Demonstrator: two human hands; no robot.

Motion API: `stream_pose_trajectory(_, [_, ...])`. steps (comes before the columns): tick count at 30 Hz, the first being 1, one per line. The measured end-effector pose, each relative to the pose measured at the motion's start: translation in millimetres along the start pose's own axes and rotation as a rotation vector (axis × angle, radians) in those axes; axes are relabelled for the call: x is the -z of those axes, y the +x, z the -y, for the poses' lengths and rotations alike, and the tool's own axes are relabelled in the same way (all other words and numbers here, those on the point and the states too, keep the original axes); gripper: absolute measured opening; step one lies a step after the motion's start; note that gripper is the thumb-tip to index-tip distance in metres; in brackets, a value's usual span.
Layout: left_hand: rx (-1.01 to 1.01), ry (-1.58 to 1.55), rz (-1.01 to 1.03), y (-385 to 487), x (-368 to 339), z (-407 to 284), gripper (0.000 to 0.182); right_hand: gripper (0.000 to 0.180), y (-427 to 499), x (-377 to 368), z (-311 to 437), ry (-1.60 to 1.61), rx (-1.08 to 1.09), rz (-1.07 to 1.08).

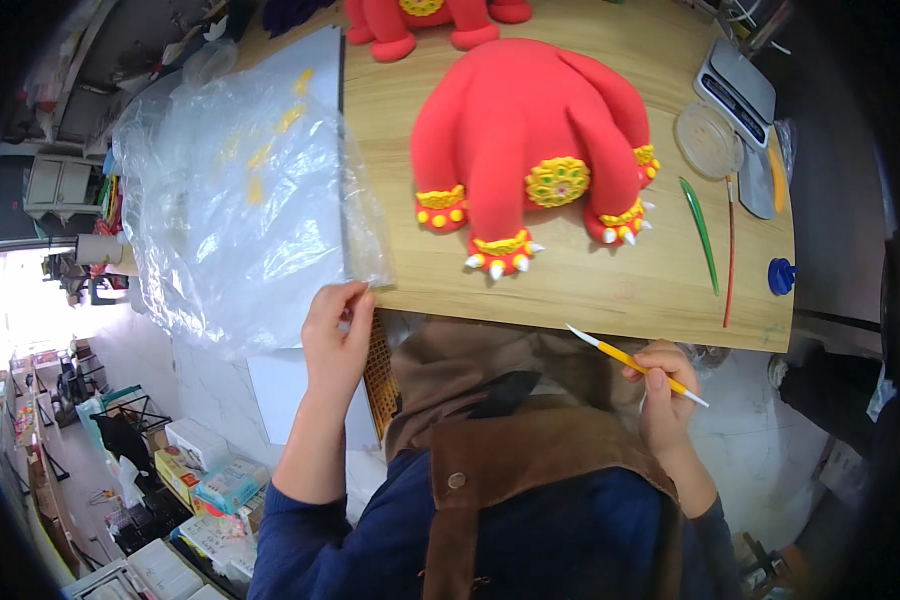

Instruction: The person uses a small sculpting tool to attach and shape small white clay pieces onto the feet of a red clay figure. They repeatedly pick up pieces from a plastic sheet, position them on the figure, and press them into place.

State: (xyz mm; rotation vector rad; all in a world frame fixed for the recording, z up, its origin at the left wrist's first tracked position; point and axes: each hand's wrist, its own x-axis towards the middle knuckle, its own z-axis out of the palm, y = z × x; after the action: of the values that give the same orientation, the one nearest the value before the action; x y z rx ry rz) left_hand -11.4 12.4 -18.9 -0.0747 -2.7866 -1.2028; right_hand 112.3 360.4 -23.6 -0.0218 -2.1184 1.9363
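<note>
My left hand (335, 330) pinches the near right corner of a clear plastic sheet (217, 247). Several small yellow pieces (259, 156) show on a grey board (319, 75) through the sheet. My right hand (664, 390) grips a yellow modelling tool (615, 352) with white pointed ends, held just off the table's front edge. Beyond my hands stands a red clay animal figure (510, 120). Its feet carry yellow trim, and some have white claws. A yellow flower-shaped ornament (558, 181) with green spots sits low on its body.
A second red figure (427, 30) stands farther back on the wooden table (495, 300). To the right are a green modelling tool (699, 236), a thin brush (730, 255), a clear round container (709, 140), a digital scale (736, 90), an orange-handled scraper (757, 184) and a blue cap (781, 277).
</note>
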Motion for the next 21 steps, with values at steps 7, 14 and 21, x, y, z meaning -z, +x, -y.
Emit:
stream_pose_trajectory(7, [-0.340, 0.559, -0.002, 12.9, 26.0, 28.8, 0.036, 0.019, -2.2, -57.9, 19.7, -0.002, 0.000, 0.010])
stream_pose_trajectory(14, [-0.297, 0.905, -0.448, 77.0, 107.5, 50.2, 0.061, 0.020, 6.7, -91.4, 25.3, -0.063, -0.031, 0.105])
stream_pose_trajectory(21, [-0.769, 0.535, -0.040, 56.0, 88.6, 80.1, 0.022, 0.020, 9.5, -102.2, 27.1, -0.072, -0.039, 0.100])
